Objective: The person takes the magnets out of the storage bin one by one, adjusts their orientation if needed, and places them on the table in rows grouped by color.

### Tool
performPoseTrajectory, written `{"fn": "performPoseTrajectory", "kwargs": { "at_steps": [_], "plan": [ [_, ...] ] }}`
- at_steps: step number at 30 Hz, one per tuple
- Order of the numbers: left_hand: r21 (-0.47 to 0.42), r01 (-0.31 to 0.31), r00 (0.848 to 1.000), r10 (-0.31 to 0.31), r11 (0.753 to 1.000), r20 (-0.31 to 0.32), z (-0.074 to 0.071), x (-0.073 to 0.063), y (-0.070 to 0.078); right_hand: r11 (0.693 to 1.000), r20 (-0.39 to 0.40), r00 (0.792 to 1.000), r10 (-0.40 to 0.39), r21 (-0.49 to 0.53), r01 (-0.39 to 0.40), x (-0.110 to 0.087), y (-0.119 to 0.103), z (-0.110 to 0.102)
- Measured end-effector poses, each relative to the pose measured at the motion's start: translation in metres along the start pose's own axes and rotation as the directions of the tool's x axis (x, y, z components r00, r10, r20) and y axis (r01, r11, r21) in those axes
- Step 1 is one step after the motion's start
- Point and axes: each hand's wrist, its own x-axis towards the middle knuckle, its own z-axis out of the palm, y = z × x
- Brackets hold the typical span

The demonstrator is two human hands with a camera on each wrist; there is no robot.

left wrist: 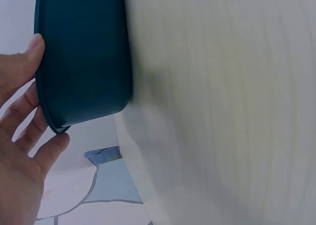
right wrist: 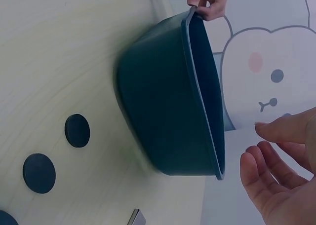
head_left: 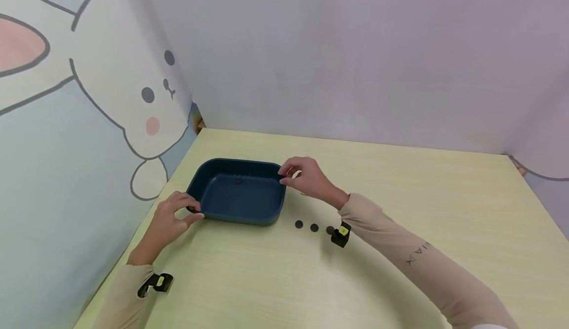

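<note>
A dark teal rectangular basin (head_left: 243, 200) stands on the table, its open side up. At its near left corner my left hand (head_left: 169, 220) grips the rim, fingers over the edge and thumb on the outer wall. By the far right corner is my right hand (head_left: 311, 178), thumb and fingers loosely bent; in the right wrist view a gap shows between its fingertips (right wrist: 249, 161) and the basin's rim. One small dark disc (head_left: 238, 181) shows inside the basin. Three similar discs lie in a row on the table, the nearest to the basin being this disc (head_left: 299, 224).
The pale wood-grain table (head_left: 413, 195) meets a plain light wall (head_left: 346, 62) at the back. On the left stands a wall with a cartoon rabbit (head_left: 133, 82). A small shiny metallic piece (right wrist: 137, 218) lies on the table right of the basin.
</note>
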Motion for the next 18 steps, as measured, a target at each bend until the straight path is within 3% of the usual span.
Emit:
{"fn": "performPoseTrajectory", "kwargs": {
  "at_steps": [8, 18],
  "plan": [
    [0.006, 0.001, 1.000, -0.001, 1.000, -0.001, 0.001, 0.000, -0.001, 1.000, 0.020, 1.000, -0.019, 0.018, 0.019, 0.015, -0.001, 0.010],
    [-0.016, 0.004, 1.000, -0.004, 1.000, -0.005, 0.002, -0.001, -0.003, 0.998, 0.053, 0.997, 0.057, 0.001, -0.057, 0.034, -0.003, 0.021]
  ]
}}
